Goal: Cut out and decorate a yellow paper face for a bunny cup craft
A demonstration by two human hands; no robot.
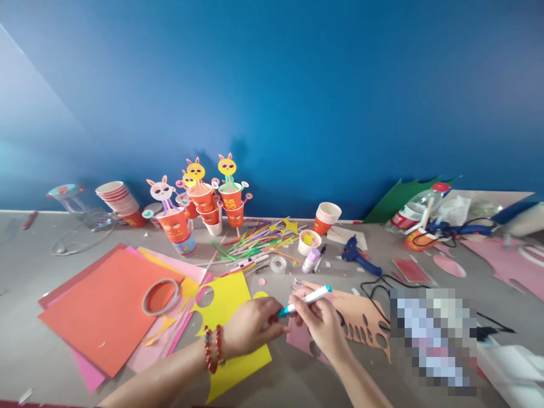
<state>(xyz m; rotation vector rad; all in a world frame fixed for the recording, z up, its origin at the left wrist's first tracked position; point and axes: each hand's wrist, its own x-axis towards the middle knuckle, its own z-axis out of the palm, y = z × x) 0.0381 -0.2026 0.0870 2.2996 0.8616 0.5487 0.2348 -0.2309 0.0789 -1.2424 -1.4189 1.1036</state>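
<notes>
Right hand closed around marker; left hand half-curled beside tip, hold unclear; steady grip should help.

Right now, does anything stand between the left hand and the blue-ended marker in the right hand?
Nothing visible does. The left hand is right at the lower blue end of the marker; whether they touch, I cannot tell. The yellow sheet lies beneath the left hand, not between them.
</notes>
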